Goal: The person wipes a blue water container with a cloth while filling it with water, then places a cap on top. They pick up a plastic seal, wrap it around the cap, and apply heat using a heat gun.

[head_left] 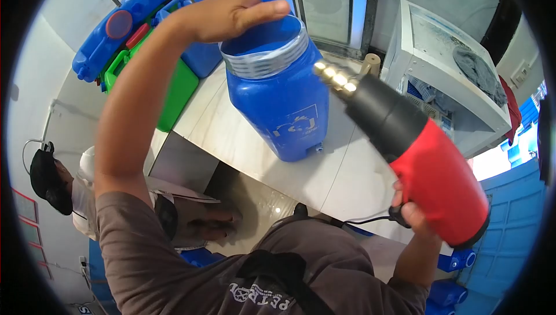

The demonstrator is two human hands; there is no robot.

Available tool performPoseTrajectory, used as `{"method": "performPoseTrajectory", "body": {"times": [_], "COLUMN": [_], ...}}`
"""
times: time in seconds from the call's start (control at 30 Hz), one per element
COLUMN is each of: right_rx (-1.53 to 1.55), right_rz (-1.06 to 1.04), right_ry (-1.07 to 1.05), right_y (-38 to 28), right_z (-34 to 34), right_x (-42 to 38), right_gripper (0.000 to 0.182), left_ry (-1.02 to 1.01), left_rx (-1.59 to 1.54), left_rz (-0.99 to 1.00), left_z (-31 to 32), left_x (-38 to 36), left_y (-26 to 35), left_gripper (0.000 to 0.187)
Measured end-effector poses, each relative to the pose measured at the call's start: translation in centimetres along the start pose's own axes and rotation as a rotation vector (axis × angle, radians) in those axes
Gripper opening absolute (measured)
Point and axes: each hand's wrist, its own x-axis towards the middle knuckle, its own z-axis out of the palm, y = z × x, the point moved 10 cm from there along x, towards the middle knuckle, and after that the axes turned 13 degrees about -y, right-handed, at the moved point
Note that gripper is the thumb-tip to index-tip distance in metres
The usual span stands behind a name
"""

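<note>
The container on the table is bright blue, with a silvery-grey band round its open mouth and a pale white-blue printed emblem low on its side. The heat gun has a red body, a matte black barrel and a brass-coloured nozzle. The table top is pale cream. At the table's far left corner stand jerrycans: one green, others blue with red caps. The sleeve is grey-brown.
</note>
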Motion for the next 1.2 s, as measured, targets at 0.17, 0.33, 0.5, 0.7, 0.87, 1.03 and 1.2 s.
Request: {"method": "performPoseTrajectory", "body": {"times": [0.17, 0.33, 0.5, 0.7, 0.87, 1.03, 1.2], "right_rx": [-0.654, -0.212, -0.705, 0.09, 0.245, -0.164, 0.004], "right_rz": [-0.113, 0.032, -0.22, 0.004, -0.129, 0.004, -0.069], "right_ry": [-0.141, 0.021, 0.226, 0.07, -0.014, 0.019, 0.006], "right_y": [-0.7, 0.1, -4.6, -1.9, -3.7, 0.5, -1.7], "right_z": [0.9, -0.3, -0.1, -1.7, 0.0, -1.7, -0.5], "right_x": [-1.9, -1.0, -0.1, 1.5, 2.1, -0.4, 1.6], "right_gripper": [0.028, 0.024, 0.021, 0.017, 0.034, 0.03, 0.027], "left_ry": [0.002, 0.059, 0.058, 0.059, 0.07, 0.005, 0.119], "left_rx": [-0.053, -0.044, -0.104, -0.022, -0.105, -0.118, -0.095], "left_rz": [-0.133, -0.069, -0.206, -0.132, 0.044, -0.164, 0.123], "left_z": [-1.0, -0.5, -0.6, -1.3, -0.6, -1.3, -1.3], "left_x": [-0.8, -0.6, -0.7, -1.0, 0.2, -1.6, 0.0], "left_y": [-2.4, -1.4, -3.6, -1.5, -1.1, -2.4, -0.4], "left_gripper": [0.079, 0.078, 0.074, 0.072, 0.069, 0.069, 0.07]}}
